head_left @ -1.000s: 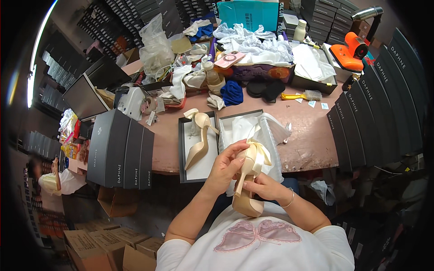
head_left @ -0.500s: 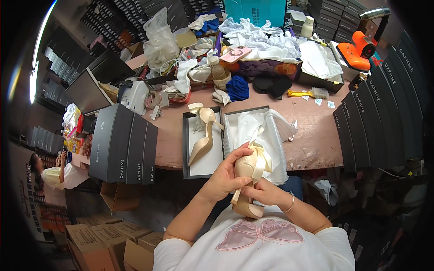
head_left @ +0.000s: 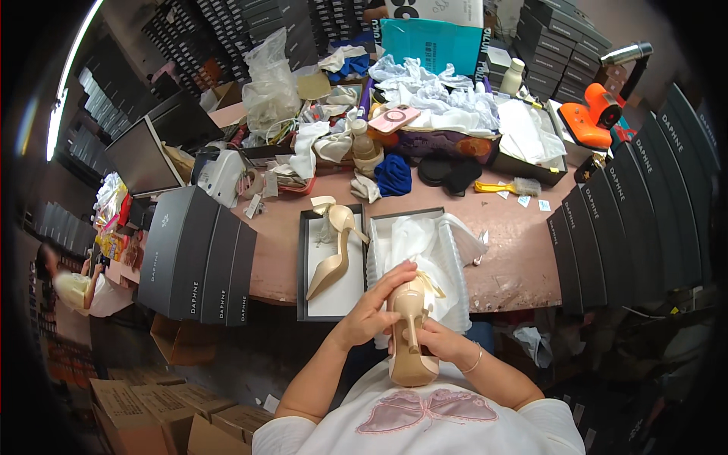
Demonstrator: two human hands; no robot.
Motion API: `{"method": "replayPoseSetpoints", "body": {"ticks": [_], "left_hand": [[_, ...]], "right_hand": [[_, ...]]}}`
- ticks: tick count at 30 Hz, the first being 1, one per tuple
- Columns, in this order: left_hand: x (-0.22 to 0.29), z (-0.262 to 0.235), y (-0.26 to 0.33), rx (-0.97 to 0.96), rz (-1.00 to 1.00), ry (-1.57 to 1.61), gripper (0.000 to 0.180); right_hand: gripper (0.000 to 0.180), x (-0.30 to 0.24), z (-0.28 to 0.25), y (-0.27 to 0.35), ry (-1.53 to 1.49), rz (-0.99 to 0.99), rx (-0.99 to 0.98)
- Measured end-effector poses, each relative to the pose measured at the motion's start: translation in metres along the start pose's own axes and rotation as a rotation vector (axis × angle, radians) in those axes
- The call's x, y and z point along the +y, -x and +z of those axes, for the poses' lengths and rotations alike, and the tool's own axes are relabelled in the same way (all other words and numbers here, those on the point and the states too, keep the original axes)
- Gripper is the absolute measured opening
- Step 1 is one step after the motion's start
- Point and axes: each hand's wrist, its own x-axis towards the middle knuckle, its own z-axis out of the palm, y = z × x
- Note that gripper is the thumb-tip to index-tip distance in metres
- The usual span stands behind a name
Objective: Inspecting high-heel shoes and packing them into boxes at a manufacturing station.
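Observation:
Close to my chest I hold a beige high-heeled shoe, sole and slim heel turned toward me. My left hand is closed on its left side, fingers stretched along the back part. On the other side my right hand grips it near the heel, its fingertips partly hidden. A cream ribbon shows beyond the shoe. The matching shoe lies on its side in a dark shallow box half at the left. Beside it, white tissue paper fills the other box half.
Dark shoeboxes stand at the table's left, with more shoeboxes at its right. Behind are a yellow brush, a blue cloth, a pink phone and an orange device. Cardboard cartons sit on the floor; another person is far left.
Both hands have turned the shoe, so its heel and sole now face me. My left fingers have shifted along its back. The view has tilted slightly, and the table appears lower.

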Motion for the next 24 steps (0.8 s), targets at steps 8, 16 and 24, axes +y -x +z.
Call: {"method": "replayPoseSetpoints", "body": {"ticks": [8, 16, 24], "left_hand": [[-0.034, 0.018, -0.008, 0.217, -0.07, -0.033, 0.068], [-0.041, 0.008, -0.009, 0.331, -0.035, 0.0, 0.066], [-0.063, -0.01, -0.002, 0.417, -0.078, 0.061, 0.067]], "right_hand": [[0.038, -0.068, -0.026, 0.018, 1.09, 0.151, -0.011], [0.015, -0.163, -0.105, -0.136, 1.42, -0.362, 0.38], [0.014, -0.119, -0.198, -0.249, 1.672, -0.475, 0.437]]}}
